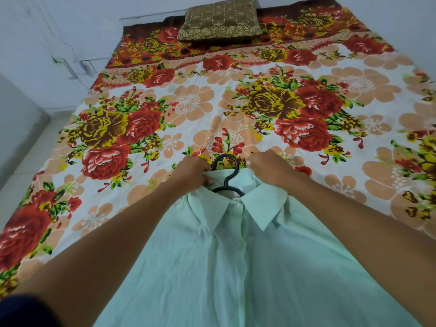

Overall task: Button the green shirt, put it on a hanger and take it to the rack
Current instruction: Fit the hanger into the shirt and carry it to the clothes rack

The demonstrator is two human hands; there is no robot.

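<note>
The pale green shirt (236, 267) lies front up on the bed, collar away from me, its placket closed down the middle. A black hanger (227, 172) sits inside the neck, with its hook sticking out past the collar. My left hand (194, 169) pinches the back of the collar on the left of the hook. My right hand (265, 165) grips the collar edge on the right of the hook. The hanger's arms are hidden under the cloth.
The bed is covered by a flowered sheet (236, 109) in red, yellow and peach. A brown patterned pillow (220, 18) lies at the far end. White walls (59, 31) and a strip of pale floor (28, 152) run along the left.
</note>
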